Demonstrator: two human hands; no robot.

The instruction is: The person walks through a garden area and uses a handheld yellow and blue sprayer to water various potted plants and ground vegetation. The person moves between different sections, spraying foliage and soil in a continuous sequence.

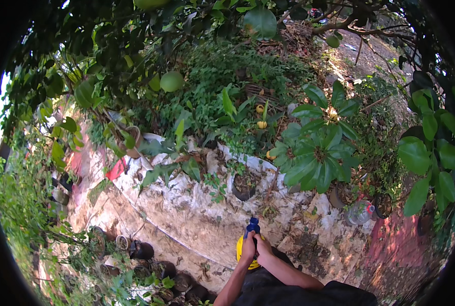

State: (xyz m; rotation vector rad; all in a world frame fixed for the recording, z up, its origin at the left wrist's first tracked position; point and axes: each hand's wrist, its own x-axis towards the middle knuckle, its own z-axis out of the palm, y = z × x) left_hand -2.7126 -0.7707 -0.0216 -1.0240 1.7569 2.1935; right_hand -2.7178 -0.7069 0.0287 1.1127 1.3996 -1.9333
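Observation:
Close in front of my body, my left hand [248, 248] and my right hand [263, 247] are side by side, both closed round a dark blue nozzle-like piece [252, 225]. Its upper end sticks out beyond my fingers; the lower part is hidden by them. Just below and behind the hands shows a rounded, ridged yellow thing [240, 250], partly covered by my left hand and wrist. Whether it is joined to the blue piece I cannot tell. A dark plant pot [244, 193] stands on the ground beyond my hands.
A pale, dirt-covered ground sheet [186, 214] spreads around me. Several dark pots [145, 250] stand at lower left. A clear plastic bottle [359, 212] lies at right near a broad-leaved plant [319, 153]. Branches with a green fruit [172, 81] hang overhead.

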